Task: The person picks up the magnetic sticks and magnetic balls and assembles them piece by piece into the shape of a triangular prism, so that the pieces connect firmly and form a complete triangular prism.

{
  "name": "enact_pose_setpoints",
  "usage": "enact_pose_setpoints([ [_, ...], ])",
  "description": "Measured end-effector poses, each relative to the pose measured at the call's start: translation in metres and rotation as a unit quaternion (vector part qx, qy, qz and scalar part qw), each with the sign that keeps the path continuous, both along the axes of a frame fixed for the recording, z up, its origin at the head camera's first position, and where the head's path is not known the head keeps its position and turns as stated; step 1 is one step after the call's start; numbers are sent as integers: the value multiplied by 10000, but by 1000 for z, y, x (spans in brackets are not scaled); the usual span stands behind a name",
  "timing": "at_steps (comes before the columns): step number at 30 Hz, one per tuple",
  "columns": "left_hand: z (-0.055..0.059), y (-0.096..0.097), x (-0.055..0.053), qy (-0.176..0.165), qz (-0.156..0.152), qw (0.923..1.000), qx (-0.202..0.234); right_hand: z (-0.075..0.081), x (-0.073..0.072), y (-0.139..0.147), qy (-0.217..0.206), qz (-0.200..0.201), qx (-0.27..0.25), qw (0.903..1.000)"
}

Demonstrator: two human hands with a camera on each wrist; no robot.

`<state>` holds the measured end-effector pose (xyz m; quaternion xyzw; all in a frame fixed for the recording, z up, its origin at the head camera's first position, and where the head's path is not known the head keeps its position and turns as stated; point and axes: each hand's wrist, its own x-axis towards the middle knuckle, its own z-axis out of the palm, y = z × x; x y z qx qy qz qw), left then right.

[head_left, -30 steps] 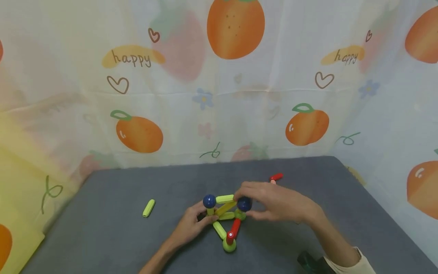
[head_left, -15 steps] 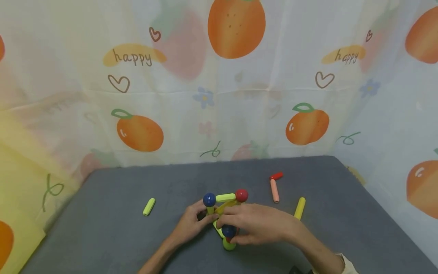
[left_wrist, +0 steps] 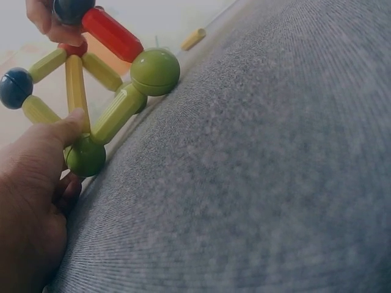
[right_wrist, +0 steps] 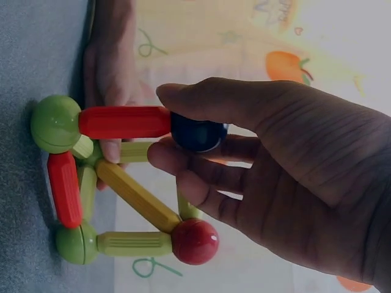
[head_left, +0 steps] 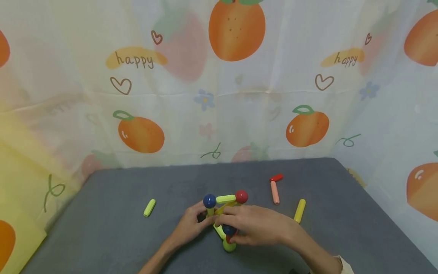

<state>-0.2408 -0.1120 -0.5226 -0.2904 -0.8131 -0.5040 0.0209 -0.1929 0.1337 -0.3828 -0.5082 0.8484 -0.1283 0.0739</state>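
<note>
A frame of magnetic rods and balls stands at the middle of the table. My left hand (head_left: 191,225) grips its left side, the thumb lying over the rods just above a green ball (left_wrist: 85,155). With thumb and fingers my right hand (head_left: 261,224) holds a dark blue ball (right_wrist: 198,131) against the top end of an upright red rod (right_wrist: 125,122). That rod rises from the front green ball (head_left: 229,246). Behind, a lime rod (head_left: 226,198) joins another blue ball (head_left: 210,201) to a red ball (head_left: 241,196). A slanted yellow rod (right_wrist: 137,196) runs across the frame.
On the grey table (head_left: 113,236) a loose lime rod (head_left: 149,207) lies at the left. To the right lie a red rod (head_left: 276,177), a peach rod (head_left: 275,192) and a yellow rod (head_left: 300,210). A fruit-printed curtain (head_left: 184,114) hangs behind.
My right hand has brought the blue ball from the back right corner forward onto the upright red rod. The red ball and the rods at right came into view. The left hand kept its hold.
</note>
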Motion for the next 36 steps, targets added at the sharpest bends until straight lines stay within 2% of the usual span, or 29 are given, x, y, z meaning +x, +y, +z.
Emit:
enact_pose_setpoints([
  [4, 0, 0, 0, 17, -33, 10000, 38, 4, 2, 5, 113, -178, -9, 9998],
  [10, 2, 1, 0, 42, 14, 10000, 10, 21, 1, 21, 99, -513, -245, 9983],
  [14, 4, 2, 0, 49, 51, 10000, -52, 31, -2, 35, 260, -789, -302, 9961],
  [22, 3, 2, 1, 78, 106, 9998, -157, 42, -11, 62, 69, -1597, -327, 9866],
  [25, 2, 2, 1, 76, 109, 9998, -131, 43, -18, 75, 203, -1892, -472, 9806],
  [28, 1, 2, 1, 66, 104, 9999, -112, 39, -28, 89, 571, -2166, -662, 9723],
  [31, -1, 2, 0, 98, 74, 9999, -120, 27, -43, 103, 924, -2418, -883, 9619],
  [33, -1, 2, 0, 108, 60, 9999, -111, 17, -54, 111, 958, -2579, -962, 9566],
  [36, 0, 2, 0, 134, 67, 9998, -106, -1, -69, 119, 798, -2734, -917, 9542],
])
